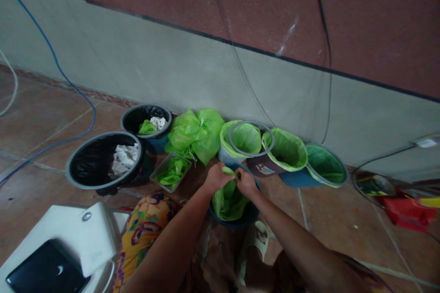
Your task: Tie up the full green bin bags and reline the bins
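Between my feet stands a dark blue bin [252, 219], with a green plastic bag [228, 203] hanging down inside it. My left hand [219, 177] pinches the top of this bag above the bin's far side. Close beside it, my right hand [246, 184] grips the same bag edge, fingers closed. To the left of the bin, a small clear tub [171, 172] holds loose green plastic bags. Beyond my hands are lined bins: a white bin [233, 155], a maroon bin [263, 165] and a blue bin [297, 179], each with a green liner. A loose grey rim [251, 122] rests across the first two.
Filled green bags [195, 132] lean by the wall. At left stand two black-lined bins, a larger bin [77, 171] and a smaller bin [128, 114], with crumpled waste inside. A white appliance [58, 224] is at lower left. A blue cable [57, 62] crosses the floor.
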Motion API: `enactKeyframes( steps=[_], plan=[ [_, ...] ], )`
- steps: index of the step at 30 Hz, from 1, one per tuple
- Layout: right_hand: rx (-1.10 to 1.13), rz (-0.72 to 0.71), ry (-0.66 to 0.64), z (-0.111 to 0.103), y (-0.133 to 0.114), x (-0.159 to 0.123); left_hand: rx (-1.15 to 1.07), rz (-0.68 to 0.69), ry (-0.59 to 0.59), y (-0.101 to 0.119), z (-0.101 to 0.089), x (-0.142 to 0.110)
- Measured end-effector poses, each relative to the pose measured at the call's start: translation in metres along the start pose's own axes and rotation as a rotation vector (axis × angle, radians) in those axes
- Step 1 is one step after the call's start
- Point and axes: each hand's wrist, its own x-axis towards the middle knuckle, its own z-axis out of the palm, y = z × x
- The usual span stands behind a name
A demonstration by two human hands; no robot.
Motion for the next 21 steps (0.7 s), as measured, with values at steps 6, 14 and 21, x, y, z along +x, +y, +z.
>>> enactKeyframes(
  steps=[6, 14, 21],
  plan=[
    [0.013, -0.103, 0.046, -0.025, 0.015, -0.003, 0.124, -0.095, 0.030, -0.003, -0.002, -0.003],
    [-0.225, -0.081, -0.184, -0.045, 0.023, -0.021, 0.149, -0.191, 0.189, -0.011, -0.006, -0.005],
    [0.006, -0.056, -0.163, -0.050, 0.067, -0.032, 0.239, -0.293, 0.217, -0.016, -0.011, -0.004]
  ],
)
